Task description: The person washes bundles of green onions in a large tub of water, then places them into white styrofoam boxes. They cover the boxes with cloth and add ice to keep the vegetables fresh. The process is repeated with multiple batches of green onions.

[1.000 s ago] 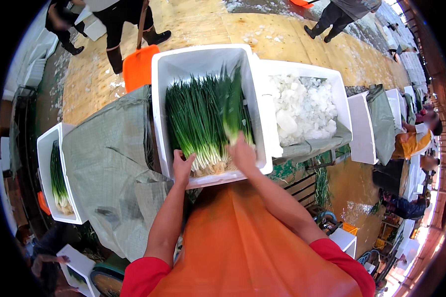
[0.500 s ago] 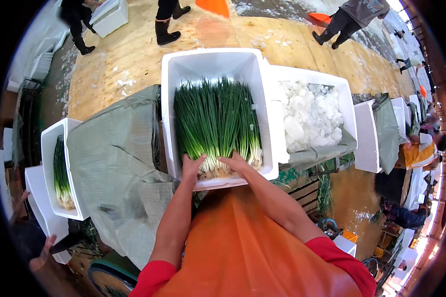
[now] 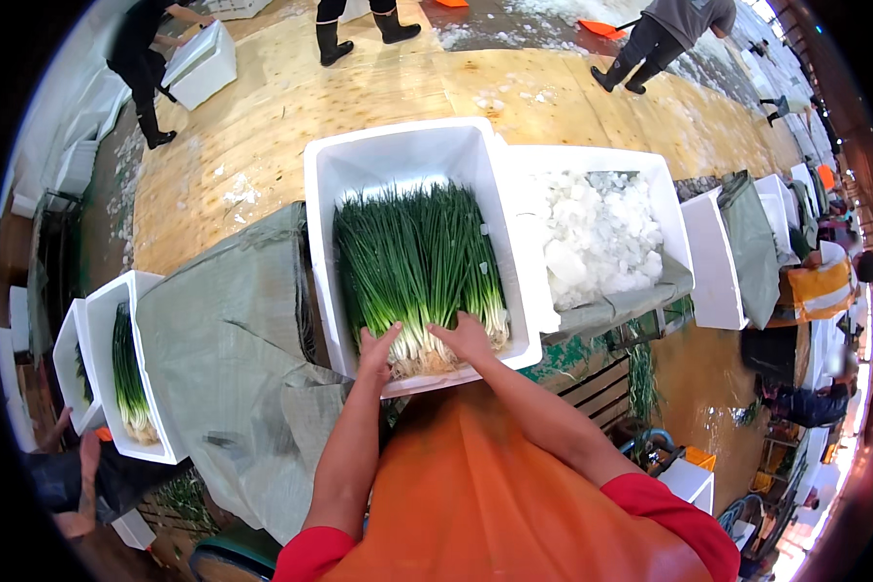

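Observation:
A white foam box (image 3: 398,160) in front of me holds a thick layer of spring onions (image 3: 412,242), green tops pointing away and white root ends towards me. My left hand (image 3: 378,351) grips the left side of the white ends, thumb on top and other fingers mostly hidden between the stalks and the box. On the right side of the same ends, my right hand (image 3: 464,339) presses in with its thumb across the stalks. Both forearms reach over the box's near rim.
Right of the box stands a foam box of crushed ice (image 3: 601,233). A grey-green tarp (image 3: 228,339) lies to the left, beside another foam box (image 3: 160,388) with spring onions. A person at far left handles a foam box (image 3: 199,66); another has an orange shovel (image 3: 601,29).
My hands stay on the root ends of the spring onions. The view has shifted slightly, so the box sits lower. At left, another person's box with greens has come beside the nearby box.

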{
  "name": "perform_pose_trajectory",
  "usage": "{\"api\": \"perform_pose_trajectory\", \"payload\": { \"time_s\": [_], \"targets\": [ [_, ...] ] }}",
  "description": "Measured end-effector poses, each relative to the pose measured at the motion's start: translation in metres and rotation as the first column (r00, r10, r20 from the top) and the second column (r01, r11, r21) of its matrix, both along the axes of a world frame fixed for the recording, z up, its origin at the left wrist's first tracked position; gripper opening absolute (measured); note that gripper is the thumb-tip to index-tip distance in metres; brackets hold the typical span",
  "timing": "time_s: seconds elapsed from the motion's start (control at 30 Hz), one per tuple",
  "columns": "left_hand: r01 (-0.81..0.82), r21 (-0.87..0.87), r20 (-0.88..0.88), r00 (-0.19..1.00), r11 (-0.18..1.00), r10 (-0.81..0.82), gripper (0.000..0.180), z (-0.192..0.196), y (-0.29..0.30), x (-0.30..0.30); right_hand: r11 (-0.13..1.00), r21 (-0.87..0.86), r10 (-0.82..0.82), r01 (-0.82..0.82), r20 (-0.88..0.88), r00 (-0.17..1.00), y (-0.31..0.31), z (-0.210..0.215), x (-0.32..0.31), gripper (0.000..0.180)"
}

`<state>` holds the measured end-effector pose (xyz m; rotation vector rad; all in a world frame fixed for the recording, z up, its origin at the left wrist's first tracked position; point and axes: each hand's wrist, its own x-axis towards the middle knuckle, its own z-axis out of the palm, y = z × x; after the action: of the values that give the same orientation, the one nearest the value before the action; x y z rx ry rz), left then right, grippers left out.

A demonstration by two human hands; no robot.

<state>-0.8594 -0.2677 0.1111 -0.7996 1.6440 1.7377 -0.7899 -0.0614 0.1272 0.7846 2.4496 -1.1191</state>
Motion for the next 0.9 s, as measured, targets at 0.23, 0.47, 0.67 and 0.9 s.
{"api": "perform_pose_trajectory", "payload": {
  "time_s": [0.23, 0.47, 0.67, 0.9],
  "targets": [
    [0.081, -0.13, -0.031, 0.996, 0.988, -0.086, 0.093, -0.008, 0.002, 0.005, 0.949, 0.057, -0.31, 0.311, -0.022, 0.95, 0.029, -0.041, 0.019, 0.055],
    [0.022, 0.013, 0.001, 1.0, 1.0, -0.022, 0.095, -0.003, -0.001, 0.005, 0.994, 0.02, -0.111, 0.111, 0.04, 0.993, 0.037, -0.037, 0.016, 0.05],
    [0.119, -0.018, -0.014, 0.993, 0.993, -0.12, 0.099, 0.004, 0.004, 0.002, 0.722, -0.55, -0.413, 0.421, 0.146, 0.899, 0.008, -0.012, 0.016, 0.082],
    [0.017, -0.01, 0.006, 1.0, 1.0, -0.017, 0.115, 0.006, 0.013, 0.006, 0.718, -0.517, -0.406, 0.467, 0.234, 0.884, -0.003, -0.028, 0.006, 0.137]
  ]
}}
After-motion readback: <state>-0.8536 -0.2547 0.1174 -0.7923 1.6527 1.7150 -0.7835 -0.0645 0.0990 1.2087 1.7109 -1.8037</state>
